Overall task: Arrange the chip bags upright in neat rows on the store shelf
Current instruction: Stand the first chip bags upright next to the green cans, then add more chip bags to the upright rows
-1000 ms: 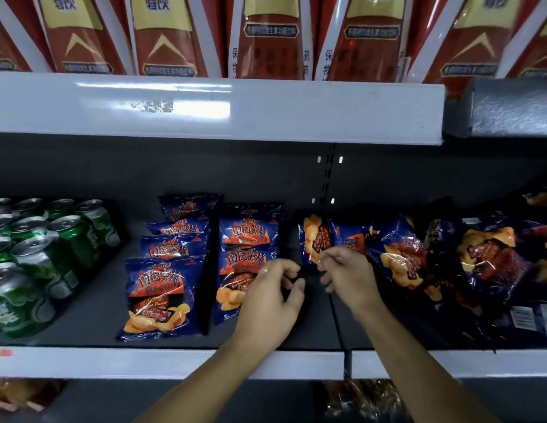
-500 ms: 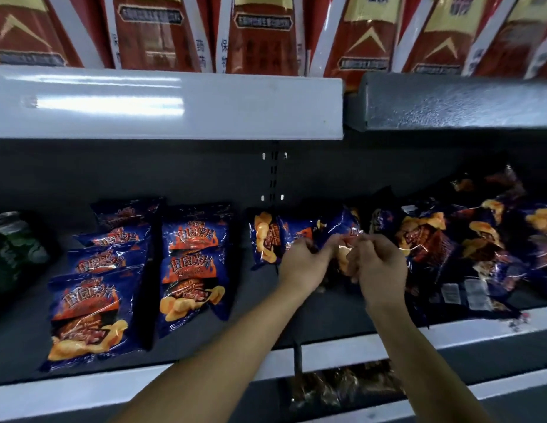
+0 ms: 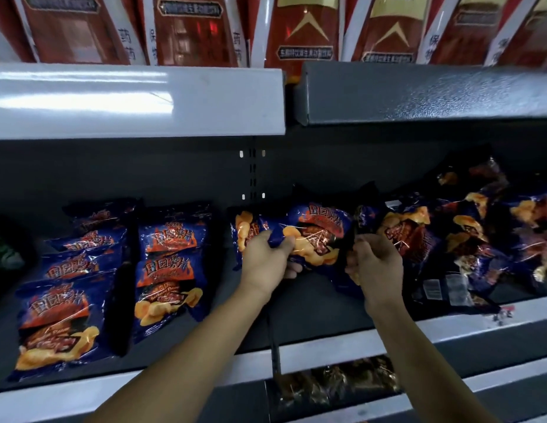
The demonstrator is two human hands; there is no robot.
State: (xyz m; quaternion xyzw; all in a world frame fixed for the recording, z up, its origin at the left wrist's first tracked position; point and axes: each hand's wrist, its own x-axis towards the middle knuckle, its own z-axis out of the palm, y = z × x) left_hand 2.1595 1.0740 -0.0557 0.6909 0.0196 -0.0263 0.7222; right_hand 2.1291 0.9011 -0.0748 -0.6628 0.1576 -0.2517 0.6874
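**One bag drawn out of the heap, held between two hands**

Half a second earlier the two hands sat close together at the edge of the heap. Now they are apart, with a single chip bag (image 3: 318, 233) spread between them. Its flame-printed front faces out and tilts down to the right. The left hand (image 3: 266, 261) has thumb and fingers clamped on the bag's left end. The right hand (image 3: 377, 264) is curled tight on the dark foil at the bag's right edge. The bag sits at the middle of the shelf (image 3: 311, 315), between the tidy rows on the left and the heap on the right. Whether it rests on the shelf floor or is lifted clear cannot be told.

The view has also swung to the right, and the green cans (image 3: 3, 254) are now only a blurred sliver at the left edge.

By count:
- The far-left row (image 3: 58, 322) has four bags standing one behind another.
- The second row (image 3: 168, 288) has three.
- One sideways bag (image 3: 244, 230) lies just behind the left hand.
- The heap (image 3: 449, 233) is too tangled to count.
- At least six red cartons (image 3: 302, 29) line the upper shelf (image 3: 137, 99).
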